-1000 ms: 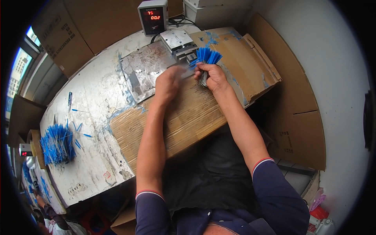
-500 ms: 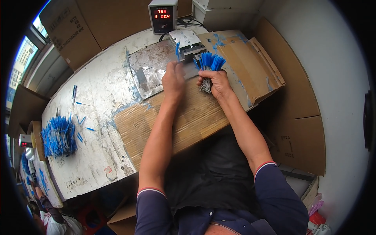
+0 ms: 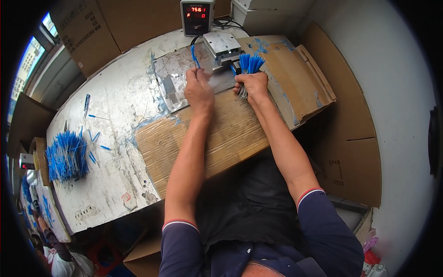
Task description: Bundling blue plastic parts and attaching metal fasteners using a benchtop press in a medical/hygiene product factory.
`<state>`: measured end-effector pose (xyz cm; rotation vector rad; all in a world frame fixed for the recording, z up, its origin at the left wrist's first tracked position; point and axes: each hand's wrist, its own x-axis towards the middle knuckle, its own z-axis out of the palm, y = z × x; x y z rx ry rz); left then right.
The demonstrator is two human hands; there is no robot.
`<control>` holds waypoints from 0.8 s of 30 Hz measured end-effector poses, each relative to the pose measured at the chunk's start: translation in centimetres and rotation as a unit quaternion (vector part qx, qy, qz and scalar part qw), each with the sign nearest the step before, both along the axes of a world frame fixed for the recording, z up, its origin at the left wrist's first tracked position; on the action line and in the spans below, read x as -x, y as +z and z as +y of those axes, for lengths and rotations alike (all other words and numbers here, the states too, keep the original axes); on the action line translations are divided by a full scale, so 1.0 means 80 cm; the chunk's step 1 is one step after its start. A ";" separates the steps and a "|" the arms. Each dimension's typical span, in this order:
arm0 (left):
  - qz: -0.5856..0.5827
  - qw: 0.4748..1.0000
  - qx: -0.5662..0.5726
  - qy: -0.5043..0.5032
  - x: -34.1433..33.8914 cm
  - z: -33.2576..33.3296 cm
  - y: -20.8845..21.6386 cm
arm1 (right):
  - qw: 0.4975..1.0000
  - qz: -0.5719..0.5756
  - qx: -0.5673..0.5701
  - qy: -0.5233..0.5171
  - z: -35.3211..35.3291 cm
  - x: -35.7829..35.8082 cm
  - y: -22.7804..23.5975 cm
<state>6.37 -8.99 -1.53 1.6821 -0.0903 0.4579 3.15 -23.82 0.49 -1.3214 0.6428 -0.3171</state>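
Observation:
A slim blue brush [image 3: 194,56], perhaps more than one, stands up from the closed fingers of my left hand [image 3: 199,90]. That hand is over the near edge of a worn metal plate [image 3: 173,85], left of a small metal clamping device [image 3: 223,44]. My right hand [image 3: 256,85] is wrapped round a bundle of blue brushes [image 3: 251,63], bristle ends up, thin wire stems hanging below the fist. The bundle is close to the device's near right side; whether they touch, I cannot tell.
Many blue brushes lie in a pile [image 3: 68,154] at the left, with several loose ones beside it. A pen-like tool [image 3: 86,105] lies farther back. Behind the device stands a display box [image 3: 197,21]. Flattened cardboard [image 3: 184,147] covers the front edge; a cardboard box [image 3: 295,74] sits right.
My left hand has moved left, away from the device, with the blue brush in it. My right hand has risen slightly with its bundle. The display's red digits have changed.

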 end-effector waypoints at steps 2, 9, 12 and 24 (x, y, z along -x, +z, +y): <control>-0.004 1.000 -0.001 0.005 0.001 0.001 0.001 | 1.000 -0.017 0.003 -0.016 0.003 -0.002 0.000; -0.016 0.996 -0.062 0.056 0.002 0.001 0.002 | 1.000 -0.008 -0.004 -0.011 0.002 -0.005 0.002; -0.018 0.996 -0.064 0.067 0.000 -0.002 -0.001 | 1.000 -0.005 0.004 -0.015 0.002 -0.008 0.001; -0.139 0.970 -0.179 0.084 -0.004 -0.007 -0.014 | 0.992 -0.052 -0.116 0.022 -0.010 0.008 0.000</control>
